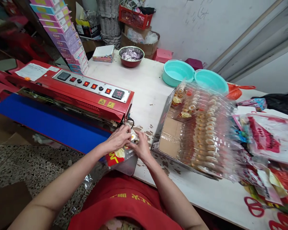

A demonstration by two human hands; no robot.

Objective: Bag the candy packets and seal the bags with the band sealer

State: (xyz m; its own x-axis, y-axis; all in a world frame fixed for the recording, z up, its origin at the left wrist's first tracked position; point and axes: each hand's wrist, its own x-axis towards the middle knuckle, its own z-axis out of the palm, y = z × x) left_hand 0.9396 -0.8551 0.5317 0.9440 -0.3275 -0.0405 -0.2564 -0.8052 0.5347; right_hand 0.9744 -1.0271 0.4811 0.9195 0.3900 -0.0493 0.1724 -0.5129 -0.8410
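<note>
A clear plastic packet [120, 155] with a red and yellow printed piece and small food-shaped items lies by the end of the red sealing machine [103, 103]. My left hand [120, 138] is closed on its upper edge, palm down. From the other side my right hand [142, 147] pinches the same edge between thumb and fingers. A fried-egg shape [133, 136] shows between the two hands. The machine's blue conveyor belt [55, 123] runs off to the left of my left hand. My fingertips partly cover the packet's top.
Right of my hands, a cardboard box [170, 137] holds many clear packs with egg shapes. Two turquoise basins [179, 72] and a metal bowl [131, 60] of small sachets stand behind. Stacked boxes [67, 41] rise behind the machine. Red scissors [254, 207] lie near the front right.
</note>
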